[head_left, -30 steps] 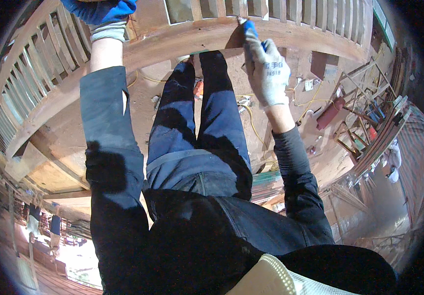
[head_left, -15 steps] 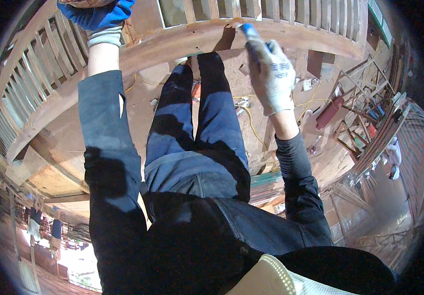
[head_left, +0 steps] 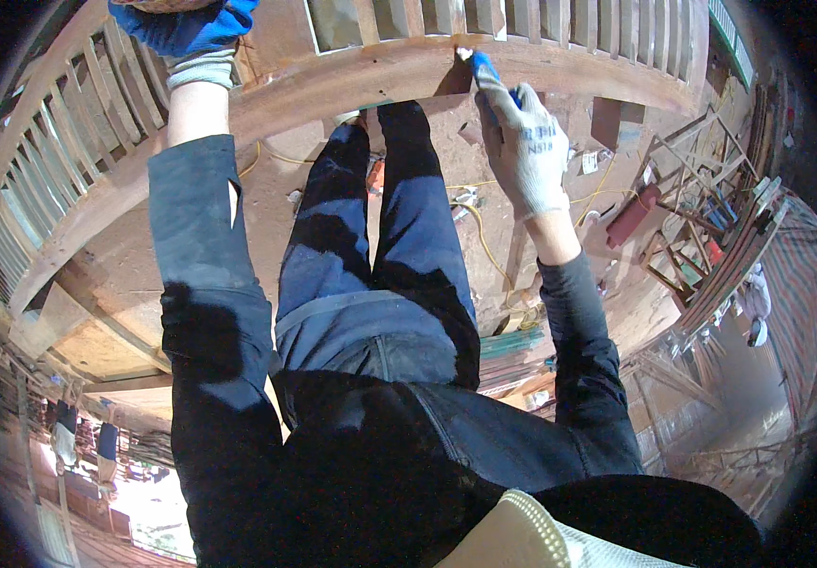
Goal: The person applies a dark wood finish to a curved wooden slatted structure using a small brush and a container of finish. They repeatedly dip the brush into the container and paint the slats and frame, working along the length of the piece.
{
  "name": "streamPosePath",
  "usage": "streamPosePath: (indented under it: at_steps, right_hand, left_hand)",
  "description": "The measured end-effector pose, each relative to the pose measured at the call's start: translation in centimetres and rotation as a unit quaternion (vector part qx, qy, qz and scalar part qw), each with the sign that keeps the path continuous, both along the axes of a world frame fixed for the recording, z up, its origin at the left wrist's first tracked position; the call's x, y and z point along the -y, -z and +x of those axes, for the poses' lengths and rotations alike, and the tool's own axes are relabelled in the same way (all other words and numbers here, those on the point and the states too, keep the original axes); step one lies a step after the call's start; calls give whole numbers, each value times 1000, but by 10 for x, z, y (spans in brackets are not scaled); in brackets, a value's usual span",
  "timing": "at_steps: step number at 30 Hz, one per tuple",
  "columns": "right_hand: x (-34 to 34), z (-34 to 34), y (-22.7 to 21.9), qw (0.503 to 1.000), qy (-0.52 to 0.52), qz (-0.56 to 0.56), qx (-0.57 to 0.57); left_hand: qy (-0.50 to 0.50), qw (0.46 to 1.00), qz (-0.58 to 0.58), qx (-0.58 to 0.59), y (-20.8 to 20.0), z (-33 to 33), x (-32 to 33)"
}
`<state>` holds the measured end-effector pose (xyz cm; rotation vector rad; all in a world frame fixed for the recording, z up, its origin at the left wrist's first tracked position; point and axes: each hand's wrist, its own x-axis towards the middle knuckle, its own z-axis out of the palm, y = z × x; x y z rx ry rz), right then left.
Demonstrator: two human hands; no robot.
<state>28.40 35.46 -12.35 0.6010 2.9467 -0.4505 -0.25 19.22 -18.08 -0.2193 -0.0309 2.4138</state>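
Note:
My left hand [head_left: 186,36], in a white glove with a blue palm, is at the upper left edge. Its fingers are curled around a brown, rounded thing [head_left: 167,4], mostly cut off by the frame. My right hand [head_left: 522,147], in a similar glove, reaches to the curved wooden rail [head_left: 370,78]. Its index finger points at the rail's slat side, the other fingers folded under. At that fingertip shows a small whitish bit [head_left: 464,54]; whether it is pinched or stuck on is unclear. A dark shadow falls on the rail beside it.
Wooden slats [head_left: 446,17] line the rail's far side, more slats [head_left: 67,142] curving away left. My legs [head_left: 332,218] stand close to the rail. On the floor lie a yellow cord [head_left: 489,241], a dark red roll [head_left: 633,216] and wooden frames [head_left: 702,180]. Long strips [head_left: 711,308] are stacked right.
My right hand has turned slightly and its fingertip has dipped a little along the rail, and the whitish bit now shows more plainly. The left hand has hardly moved.

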Motion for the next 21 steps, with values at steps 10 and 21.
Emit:
streamPosePath:
  at_steps: [10,21]
  right_hand:
    - [-10,11,11,998,24,52,29]
    - [-10,7,4,1000,25,17,6]
  left_hand:
    - [-1,1000,3,8,-4,1,1]
    - [-1,1000,-2,5,-2,-1,1]
